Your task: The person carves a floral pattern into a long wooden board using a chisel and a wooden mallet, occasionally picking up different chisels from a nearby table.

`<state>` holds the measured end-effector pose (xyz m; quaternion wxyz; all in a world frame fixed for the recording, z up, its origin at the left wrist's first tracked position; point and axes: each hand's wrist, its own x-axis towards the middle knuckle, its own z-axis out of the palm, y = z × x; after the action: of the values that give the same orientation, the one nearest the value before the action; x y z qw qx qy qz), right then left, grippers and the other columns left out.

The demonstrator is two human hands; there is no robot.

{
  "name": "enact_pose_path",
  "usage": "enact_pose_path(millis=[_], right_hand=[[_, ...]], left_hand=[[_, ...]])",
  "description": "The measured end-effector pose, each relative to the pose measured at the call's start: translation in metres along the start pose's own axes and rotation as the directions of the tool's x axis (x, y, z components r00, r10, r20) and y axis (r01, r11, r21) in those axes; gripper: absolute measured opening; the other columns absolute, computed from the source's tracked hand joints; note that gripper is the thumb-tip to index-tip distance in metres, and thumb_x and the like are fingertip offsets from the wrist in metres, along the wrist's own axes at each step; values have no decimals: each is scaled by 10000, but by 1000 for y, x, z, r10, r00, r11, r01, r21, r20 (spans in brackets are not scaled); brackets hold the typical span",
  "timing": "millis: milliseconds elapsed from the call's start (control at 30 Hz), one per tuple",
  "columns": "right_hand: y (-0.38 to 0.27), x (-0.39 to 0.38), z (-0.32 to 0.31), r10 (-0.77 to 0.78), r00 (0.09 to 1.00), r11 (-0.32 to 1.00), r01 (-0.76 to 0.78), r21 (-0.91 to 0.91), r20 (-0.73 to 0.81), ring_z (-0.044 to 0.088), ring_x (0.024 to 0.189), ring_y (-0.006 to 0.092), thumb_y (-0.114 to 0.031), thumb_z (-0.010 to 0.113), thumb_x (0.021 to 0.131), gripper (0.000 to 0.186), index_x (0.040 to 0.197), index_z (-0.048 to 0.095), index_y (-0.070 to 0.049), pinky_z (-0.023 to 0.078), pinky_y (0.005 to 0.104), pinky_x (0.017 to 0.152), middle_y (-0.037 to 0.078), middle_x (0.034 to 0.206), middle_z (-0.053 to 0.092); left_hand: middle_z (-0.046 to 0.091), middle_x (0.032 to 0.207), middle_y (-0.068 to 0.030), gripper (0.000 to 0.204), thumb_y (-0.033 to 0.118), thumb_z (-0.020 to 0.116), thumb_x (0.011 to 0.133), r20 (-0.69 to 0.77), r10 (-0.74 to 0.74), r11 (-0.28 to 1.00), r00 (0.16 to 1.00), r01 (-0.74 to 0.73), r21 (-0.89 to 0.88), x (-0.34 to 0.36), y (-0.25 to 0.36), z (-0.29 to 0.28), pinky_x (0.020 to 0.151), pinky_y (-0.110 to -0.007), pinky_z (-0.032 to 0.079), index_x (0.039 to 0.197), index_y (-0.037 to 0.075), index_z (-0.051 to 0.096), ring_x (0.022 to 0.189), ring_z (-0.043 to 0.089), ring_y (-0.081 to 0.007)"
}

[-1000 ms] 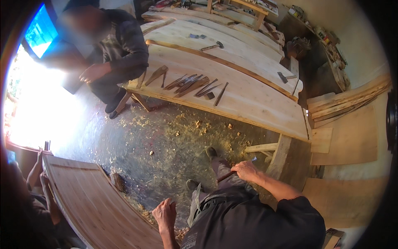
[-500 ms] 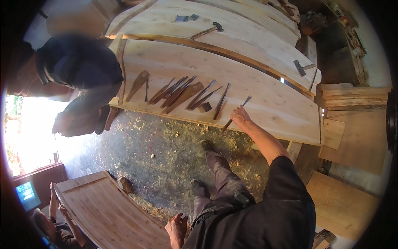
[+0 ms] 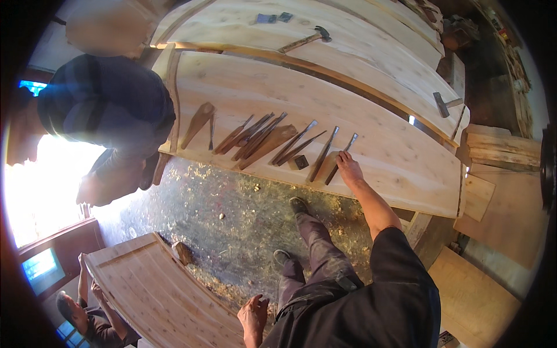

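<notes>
My right hand (image 3: 349,168) is closed on a chisel (image 3: 332,174) at the near edge of a long, pale wooden board (image 3: 400,168). The chisel's metal blade points away from me and its dark handle toward me. It lies just right of another chisel (image 3: 325,152) in a row. Several more chisels (image 3: 264,139) with wooden handles stretch to the left, some crowded together. Among them are a small dark block (image 3: 298,162) and a flat wooden mallet (image 3: 198,123). My left hand (image 3: 253,316) hangs low by my body, fingers loosely curled and apart, with nothing seen in it.
Beyond lies a second board with a hammer (image 3: 306,39) and another hammer (image 3: 445,105). A person in dark clothes (image 3: 116,110) bends over the board's left end. At lower left another person (image 3: 87,316) grips a curved wooden panel (image 3: 156,284). Wood shavings (image 3: 232,232) litter the floor.
My right hand has brought the chisel leftward, close beside the neighbouring chisel in the row. My left hand stays low with little change. The whole view has shifted slightly.
</notes>
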<state>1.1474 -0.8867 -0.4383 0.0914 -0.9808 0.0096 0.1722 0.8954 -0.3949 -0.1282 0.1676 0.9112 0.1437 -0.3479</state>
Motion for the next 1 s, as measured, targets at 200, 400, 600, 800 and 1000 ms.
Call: enact_pose_path(millis=[200, 400, 600, 800, 1000], right_hand=[[-2, 3, 1, -60, 992, 997, 55, -44, -107, 467, 1481, 365, 0, 624, 901, 415, 1315, 625, -27, 523, 476, 1146, 149, 1497, 574], [-82, 68, -49, -205, 951, 976, 218, 31, -234, 394, 1543, 347, -49, 646, 950, 480, 1428, 603, -47, 351, 507, 1277, 158, 1558, 547], [-179, 140, -68, -339, 940, 928, 325, -180, -51, 499, 1419, 364, -89, 667, 947, 436, 1382, 645, -65, 349, 632, 1232, 173, 1400, 632], [-189, 163, -58, -331, 939, 919, 344, -193, 99, 634, 1211, 341, -138, 672, 939, 333, 1262, 659, -56, 432, 613, 1122, 142, 1245, 679], [-109, 98, -89, -22, 982, 989, 50, 142, -188, 714, 1080, 372, -148, 652, 933, 176, 1093, 677, -79, 533, 535, 931, 162, 1075, 725]], left_hand=[[808, 946, -118, 322, 358, 798, 931, 12, -38, 999, 999, 39, -29, 3, 3, 3, 787, -431, 595, 1158, 129, 801, 889, 779, -328], [795, 877, -102, 295, 330, 794, 932, -27, -6, 999, 1000, 5, -40, 3, 6, 7, 755, -410, 591, 1148, 130, 810, 826, 772, -313], [801, 911, -100, 302, 340, 786, 936, -30, -52, 998, 998, 51, -39, 0, 12, 6, 773, -417, 588, 1155, 133, 808, 864, 774, -314], [808, 954, -115, 334, 359, 783, 945, -1, -62, 998, 998, 62, -26, -1, 9, 9, 799, -431, 591, 1174, 117, 798, 893, 777, -326], [807, 938, -123, 335, 361, 772, 950, 15, -55, 998, 998, 56, -24, 8, 23, 1, 804, -426, 590, 1189, 126, 795, 888, 778, -334]])
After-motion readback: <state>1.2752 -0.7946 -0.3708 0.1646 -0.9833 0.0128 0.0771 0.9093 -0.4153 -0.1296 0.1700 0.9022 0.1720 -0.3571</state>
